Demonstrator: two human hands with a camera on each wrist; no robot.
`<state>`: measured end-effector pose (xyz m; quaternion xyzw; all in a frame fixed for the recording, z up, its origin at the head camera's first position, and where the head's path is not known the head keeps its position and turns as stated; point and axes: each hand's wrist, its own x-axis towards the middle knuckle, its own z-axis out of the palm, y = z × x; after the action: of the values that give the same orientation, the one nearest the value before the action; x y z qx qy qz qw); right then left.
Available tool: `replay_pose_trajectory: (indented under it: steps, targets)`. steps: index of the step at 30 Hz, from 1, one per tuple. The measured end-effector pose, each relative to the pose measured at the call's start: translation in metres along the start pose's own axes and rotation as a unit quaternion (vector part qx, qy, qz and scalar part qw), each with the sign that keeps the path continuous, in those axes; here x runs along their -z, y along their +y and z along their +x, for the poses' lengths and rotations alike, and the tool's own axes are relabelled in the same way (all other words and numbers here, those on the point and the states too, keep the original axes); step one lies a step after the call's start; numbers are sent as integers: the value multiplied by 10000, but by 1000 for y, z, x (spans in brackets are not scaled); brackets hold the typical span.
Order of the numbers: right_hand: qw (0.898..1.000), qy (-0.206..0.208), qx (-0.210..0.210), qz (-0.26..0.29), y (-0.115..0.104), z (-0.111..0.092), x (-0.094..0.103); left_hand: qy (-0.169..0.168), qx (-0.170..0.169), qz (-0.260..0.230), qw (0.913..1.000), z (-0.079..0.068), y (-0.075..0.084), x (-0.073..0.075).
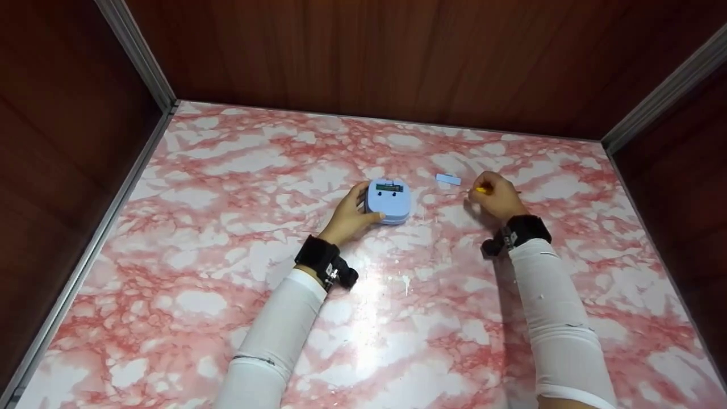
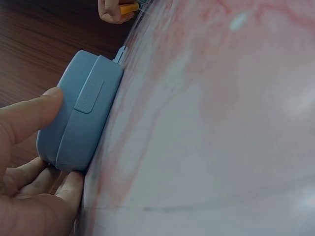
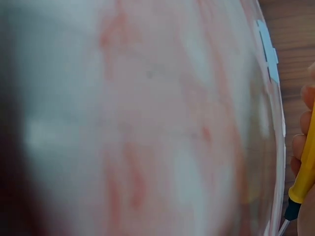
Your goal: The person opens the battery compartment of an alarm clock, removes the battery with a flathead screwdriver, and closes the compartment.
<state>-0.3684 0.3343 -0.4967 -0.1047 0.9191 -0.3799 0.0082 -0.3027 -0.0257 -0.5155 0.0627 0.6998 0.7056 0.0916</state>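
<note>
1. On red-&-wht marbled table (image 1: 199, 304), ctr: rounded blue case (image 1: 389, 203), slot side up; L hand (image 1: 347, 220) grip holds its L edge.
2. R of it, R hand (image 1: 496, 196) grip curls round yellow screwdriver (image 3: 306, 169).
3. Betw. case & R hand, on table: small blue cover (image 1: 448, 179).

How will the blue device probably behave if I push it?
Broad and low, the blue device would likely slide rather than tip. Its smooth surface may be slippery. It shows no dent under the left hand, so it is probably stiff.
</note>
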Motion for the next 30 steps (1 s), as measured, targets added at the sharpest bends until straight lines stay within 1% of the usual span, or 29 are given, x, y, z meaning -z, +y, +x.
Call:
replay_pose_trajectory:
  steps: [3,10,17,24,27,30]
  targets:
    - [10000,-24,21,-28,0,0,-1,33,-2,19,10000,0,0,0]
    - [9999,-94,3,-98,1,0,-2,29,-44,-146,9999,1,-1,-1]
    - [9994,-228,-24,-250,3,-1,-5,50,4,-104,9999,1,-2,-1]
    - [9990,-287,118,-322,3,-1,-5,27,13,-259,9997,1,-2,-1]
    - [9985,-319,201,-408,4,0,-5,14,14,-185,9998,0,-2,-1]
    - [9973,-369,384,-496,4,2,-5,10,-25,-95,10000,1,-1,-1]
